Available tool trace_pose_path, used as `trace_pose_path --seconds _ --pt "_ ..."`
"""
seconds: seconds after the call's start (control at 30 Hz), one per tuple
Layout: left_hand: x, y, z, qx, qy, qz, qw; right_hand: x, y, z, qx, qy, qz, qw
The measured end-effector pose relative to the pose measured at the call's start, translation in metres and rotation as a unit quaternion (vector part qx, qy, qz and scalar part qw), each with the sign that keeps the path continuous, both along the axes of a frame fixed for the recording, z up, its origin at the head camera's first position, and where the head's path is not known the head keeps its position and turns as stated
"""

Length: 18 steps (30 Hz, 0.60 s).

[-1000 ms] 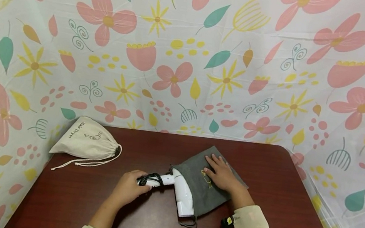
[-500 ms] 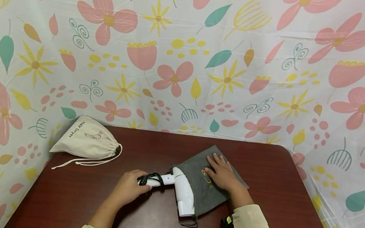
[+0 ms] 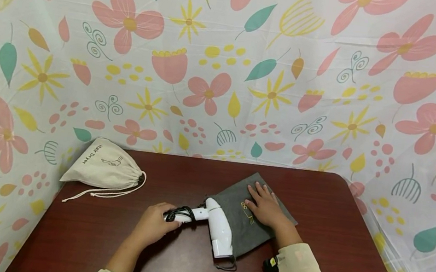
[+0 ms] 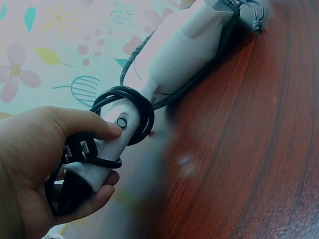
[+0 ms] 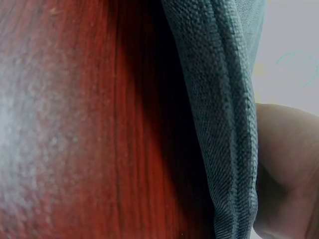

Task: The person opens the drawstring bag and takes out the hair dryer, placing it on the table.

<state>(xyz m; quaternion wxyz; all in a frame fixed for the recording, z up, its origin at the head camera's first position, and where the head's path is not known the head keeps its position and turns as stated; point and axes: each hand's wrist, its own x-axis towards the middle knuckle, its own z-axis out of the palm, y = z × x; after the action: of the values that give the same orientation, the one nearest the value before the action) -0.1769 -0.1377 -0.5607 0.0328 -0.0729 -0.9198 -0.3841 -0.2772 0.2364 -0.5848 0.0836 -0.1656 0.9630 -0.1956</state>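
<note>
A white hair dryer [image 3: 219, 230] lies at the mouth of a grey drawstring pouch [image 3: 245, 237] in the head view. My left hand [image 3: 153, 224] grips the end of its handle, where a black cord [image 4: 144, 112] is wound round. In the left wrist view the thumb presses along the handle beside the black plug [image 4: 79, 148], with fingers curled underneath. My right hand [image 3: 268, 208] rests on the pouch with fingers spread, near the yellow print. The right wrist view shows the pouch's grey edge [image 5: 219, 114] close up, with part of the hand behind it.
A cream drawstring bag [image 3: 106, 167] printed "Hair Dryer" lies at the back left of the dark red wooden table [image 3: 178, 270], its white cords trailing. A floral cloth [image 3: 207, 92] hangs behind the table and along both sides.
</note>
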Motion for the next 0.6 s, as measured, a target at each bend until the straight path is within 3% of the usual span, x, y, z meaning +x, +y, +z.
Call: trace_pose_path --seconds 0.6 --pt "0.0023 0.0008 -0.0024 0.000 0.009 0.009 0.9999 0.0007 -0.0013 0.0066 0.009 -0.019 -0.008 0.9997"
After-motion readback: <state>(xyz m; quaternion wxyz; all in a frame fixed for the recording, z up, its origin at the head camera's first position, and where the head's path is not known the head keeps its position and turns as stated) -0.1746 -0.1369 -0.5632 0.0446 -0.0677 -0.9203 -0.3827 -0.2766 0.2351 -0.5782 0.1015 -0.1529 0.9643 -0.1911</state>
